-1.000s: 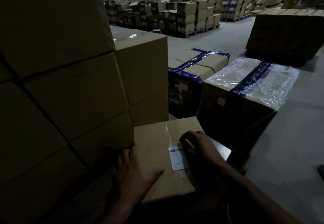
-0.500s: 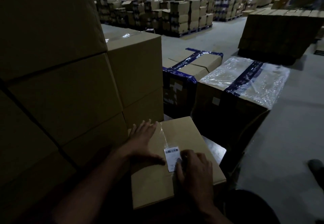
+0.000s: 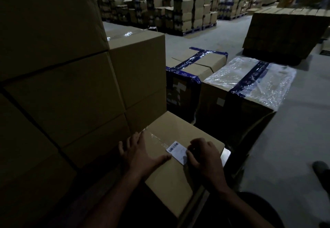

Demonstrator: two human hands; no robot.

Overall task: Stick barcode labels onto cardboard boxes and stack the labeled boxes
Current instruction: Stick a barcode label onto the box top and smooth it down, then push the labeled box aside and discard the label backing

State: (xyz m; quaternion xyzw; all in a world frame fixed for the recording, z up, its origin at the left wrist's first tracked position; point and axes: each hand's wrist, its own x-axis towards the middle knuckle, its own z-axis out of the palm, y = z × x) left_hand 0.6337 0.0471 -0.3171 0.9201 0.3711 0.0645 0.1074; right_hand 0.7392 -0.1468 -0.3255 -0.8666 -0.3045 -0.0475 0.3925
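The barcode label [image 3: 176,150] lies on the top face of a small cardboard box [image 3: 180,172], just beside the clear tape seam [image 3: 157,138] that runs along the lid; its far end with the printed bars looks flat against the board, while the near end sits under the right hand [image 3: 205,158], so I cannot tell whether that corner is fully down; the right hand's fingers [image 3: 192,153] are curled over the label's edge, pressing or pinching at it, though the dim light hides which; the left hand [image 3: 141,153] lies spread and flat on the box top, thumb reaching toward the label, steadying the box rather than gripping it; by my reckoning the sticking on this box is almost done, with only a last smoothing left, and the stacking of it is not yet begun; the box rests low in front of the person on something dark that I cannot make out; hard against its left rises a tall stack of plain cardboard boxes [image 3: 67,88], the likely place for it to go; beyond stand a blue-taped carton [image 3: 192,67] and a plastic-wrapped box [image 3: 250,77] on the concrete floor [image 3: 285,147]; further back, pallets of cartons [image 3: 178,8] fill the warehouse.
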